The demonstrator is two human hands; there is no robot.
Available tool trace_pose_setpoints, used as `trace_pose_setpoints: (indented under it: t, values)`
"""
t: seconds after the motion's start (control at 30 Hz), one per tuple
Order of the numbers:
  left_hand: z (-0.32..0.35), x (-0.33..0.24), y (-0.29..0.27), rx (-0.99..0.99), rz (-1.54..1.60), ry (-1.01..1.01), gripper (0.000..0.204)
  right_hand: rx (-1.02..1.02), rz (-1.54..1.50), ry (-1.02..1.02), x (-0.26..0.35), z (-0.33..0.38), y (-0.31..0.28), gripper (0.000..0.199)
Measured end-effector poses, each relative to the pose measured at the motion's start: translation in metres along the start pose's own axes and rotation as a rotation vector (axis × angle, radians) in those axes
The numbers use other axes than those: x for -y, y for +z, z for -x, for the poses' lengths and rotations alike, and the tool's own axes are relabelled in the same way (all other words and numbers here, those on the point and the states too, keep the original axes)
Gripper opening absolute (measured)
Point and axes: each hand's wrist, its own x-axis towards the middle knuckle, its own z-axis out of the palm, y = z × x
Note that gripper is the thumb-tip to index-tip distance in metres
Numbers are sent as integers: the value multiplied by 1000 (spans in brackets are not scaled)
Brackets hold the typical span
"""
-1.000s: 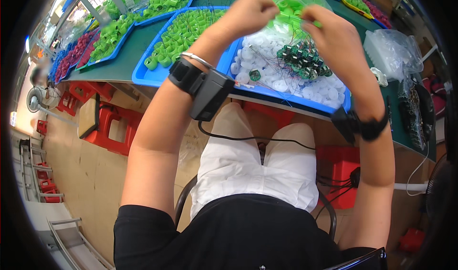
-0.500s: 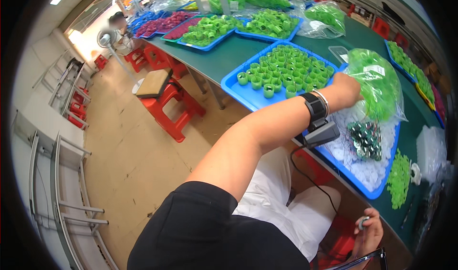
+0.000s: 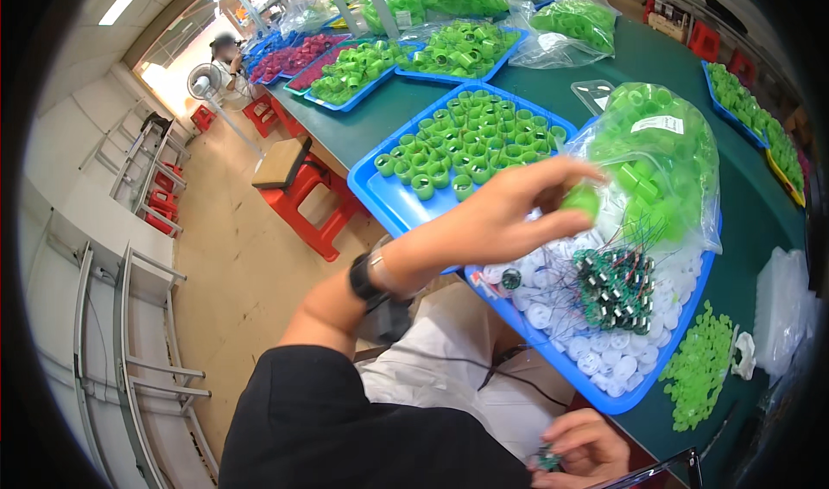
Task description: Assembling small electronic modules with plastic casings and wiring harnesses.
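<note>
My left hand (image 3: 509, 217), reaching across from the left, is closed around a small green plastic cup (image 3: 582, 199) between thumb and fingers. It hovers over the near blue tray (image 3: 553, 351), beside an open clear bag (image 3: 704, 174) of green cups. White plastic discs (image 3: 604, 364) fill that tray, with a heap of wired green circuit boards (image 3: 615, 290) on top. At the lower edge, my right hand (image 3: 591, 450) pinches a small circuit board (image 3: 547, 460) low in front of my lap.
Another blue tray (image 3: 380, 195) holds green cups standing upright, with wires rising from them. Loose small green pieces (image 3: 699, 368) lie on the green table (image 3: 527, 83). A red stool (image 3: 315, 204) stands left. Farther off, a person (image 3: 226, 62) is near a fan (image 3: 205, 81).
My left hand has come away from the bag, leftward and nearer, and now shows a green cup in its fingers. The right hand appears farther left. The view has shifted too.
</note>
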Motion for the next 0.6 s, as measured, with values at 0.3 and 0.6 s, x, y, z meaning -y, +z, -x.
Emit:
trace_pose_setpoints:
  t: [0.3,0.6]
  values:
    - [140,2,42,176,876,-338,44,-143,133,296,-40,-10,-14,20]
    - [188,90,90,212,1001,-616,52,-489,244,209,-121,-3,-10,23]
